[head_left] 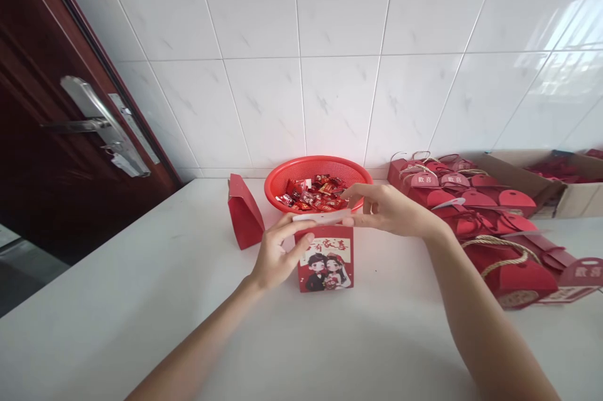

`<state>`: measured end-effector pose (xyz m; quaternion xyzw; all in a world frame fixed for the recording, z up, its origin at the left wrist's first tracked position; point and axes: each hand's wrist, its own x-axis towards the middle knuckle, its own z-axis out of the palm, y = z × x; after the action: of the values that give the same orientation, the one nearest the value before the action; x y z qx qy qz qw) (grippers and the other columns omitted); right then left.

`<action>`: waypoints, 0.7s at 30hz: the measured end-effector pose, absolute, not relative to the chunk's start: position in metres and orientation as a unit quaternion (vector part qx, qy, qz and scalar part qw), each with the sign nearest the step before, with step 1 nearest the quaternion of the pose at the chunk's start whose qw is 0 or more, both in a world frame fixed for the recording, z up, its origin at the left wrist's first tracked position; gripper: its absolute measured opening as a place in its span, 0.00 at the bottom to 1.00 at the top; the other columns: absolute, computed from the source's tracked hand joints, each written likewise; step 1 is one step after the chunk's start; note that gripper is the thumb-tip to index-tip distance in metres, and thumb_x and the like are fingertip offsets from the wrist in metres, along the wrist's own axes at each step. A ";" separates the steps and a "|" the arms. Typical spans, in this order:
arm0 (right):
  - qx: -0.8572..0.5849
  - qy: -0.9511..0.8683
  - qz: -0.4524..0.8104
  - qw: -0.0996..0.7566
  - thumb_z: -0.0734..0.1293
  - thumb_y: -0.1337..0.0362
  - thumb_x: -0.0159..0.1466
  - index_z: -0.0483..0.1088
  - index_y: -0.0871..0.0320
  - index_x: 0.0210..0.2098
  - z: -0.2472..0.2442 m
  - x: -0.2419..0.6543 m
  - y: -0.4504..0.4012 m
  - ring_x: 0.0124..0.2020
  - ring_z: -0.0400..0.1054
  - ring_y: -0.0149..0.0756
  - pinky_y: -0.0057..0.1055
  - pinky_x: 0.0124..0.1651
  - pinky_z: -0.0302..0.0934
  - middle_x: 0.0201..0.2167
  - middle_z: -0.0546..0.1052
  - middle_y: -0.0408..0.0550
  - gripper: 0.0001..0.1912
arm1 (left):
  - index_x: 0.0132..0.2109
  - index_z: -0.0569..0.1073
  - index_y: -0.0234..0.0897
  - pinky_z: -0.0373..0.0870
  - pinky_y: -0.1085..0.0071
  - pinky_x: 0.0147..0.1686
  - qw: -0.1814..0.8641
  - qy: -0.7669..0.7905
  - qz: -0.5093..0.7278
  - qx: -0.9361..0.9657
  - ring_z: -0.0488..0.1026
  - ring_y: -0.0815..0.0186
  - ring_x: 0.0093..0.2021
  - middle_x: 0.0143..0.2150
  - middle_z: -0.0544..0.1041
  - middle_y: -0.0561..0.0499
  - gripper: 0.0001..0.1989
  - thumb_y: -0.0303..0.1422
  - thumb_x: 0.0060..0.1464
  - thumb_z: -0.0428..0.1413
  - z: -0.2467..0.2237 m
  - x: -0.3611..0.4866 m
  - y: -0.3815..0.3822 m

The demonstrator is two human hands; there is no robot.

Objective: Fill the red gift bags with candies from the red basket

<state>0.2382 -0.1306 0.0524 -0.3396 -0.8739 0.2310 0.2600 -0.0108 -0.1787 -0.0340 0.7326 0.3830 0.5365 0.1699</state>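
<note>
A red gift box (326, 266) with a cartoon bride and groom on its front stands upright on the white table. The pale flap (325, 217) at its top is folded over toward me. My left hand (282, 250) grips the box's upper left side, thumb on the front and fingers at the flap. At the flap's right end, my right hand (389, 209) pinches the edge between thumb and fingers. Just behind the box sits a red plastic basket (277, 184) holding wrapped candies (313, 198). Part of the basket's front is hidden by my hands.
Another red box (245, 215) stands left of the basket. Several red gift boxes (509, 269), some with rope handles, crowd the right side. Behind them is an open cardboard box (581, 200) with red items. A tiled wall (339, 99) backs the table; a dark door (61, 156) is at left.
</note>
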 end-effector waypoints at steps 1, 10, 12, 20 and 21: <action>-0.333 -0.876 0.247 0.246 0.71 0.44 0.59 0.72 0.58 0.45 0.050 0.236 -0.128 0.31 0.68 0.34 0.30 0.31 0.60 0.38 0.78 0.50 0.25 | 0.45 0.81 0.40 0.75 0.67 0.46 0.167 0.388 0.549 0.721 0.77 0.62 0.45 0.43 0.80 0.48 0.09 0.32 0.59 0.59 -0.033 -0.013 -0.177; -0.336 -0.851 0.326 0.239 0.67 0.63 0.61 0.59 0.56 0.30 0.028 0.209 -0.121 0.25 0.62 0.29 0.28 0.29 0.56 0.28 0.71 0.41 0.10 | 0.44 0.81 0.40 0.77 0.65 0.45 0.183 0.417 0.575 0.680 0.78 0.59 0.47 0.45 0.81 0.47 0.10 0.37 0.57 0.60 -0.036 -0.026 -0.174; -0.342 -0.850 0.319 0.242 0.66 0.65 0.61 0.61 0.56 0.30 0.024 0.207 -0.119 0.24 0.62 0.29 0.27 0.29 0.56 0.26 0.70 0.40 0.07 | 0.49 0.80 0.40 0.76 0.63 0.51 0.194 0.423 0.570 0.677 0.77 0.57 0.52 0.50 0.81 0.45 0.14 0.39 0.58 0.60 -0.040 -0.026 -0.173; -0.325 -0.856 0.310 0.254 0.67 0.63 0.62 0.64 0.58 0.33 0.016 0.203 -0.114 0.25 0.62 0.28 0.26 0.29 0.56 0.27 0.71 0.41 0.07 | 0.49 0.75 0.38 0.77 0.67 0.44 0.235 0.454 0.564 0.648 0.77 0.60 0.46 0.49 0.79 0.46 0.17 0.42 0.56 0.61 -0.043 -0.031 -0.169; -0.316 -0.859 0.312 0.257 0.68 0.60 0.62 0.65 0.58 0.32 0.016 0.203 -0.115 0.26 0.61 0.28 0.26 0.29 0.56 0.27 0.71 0.41 0.09 | 0.44 0.76 0.38 0.77 0.68 0.41 0.236 0.455 0.561 0.650 0.77 0.61 0.42 0.44 0.79 0.47 0.14 0.42 0.56 0.60 -0.043 -0.031 -0.168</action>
<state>0.2033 -0.1149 0.0160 -0.3160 -0.8586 0.3116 0.2567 -0.0311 -0.1681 -0.0427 0.6503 0.4550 0.5609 0.2355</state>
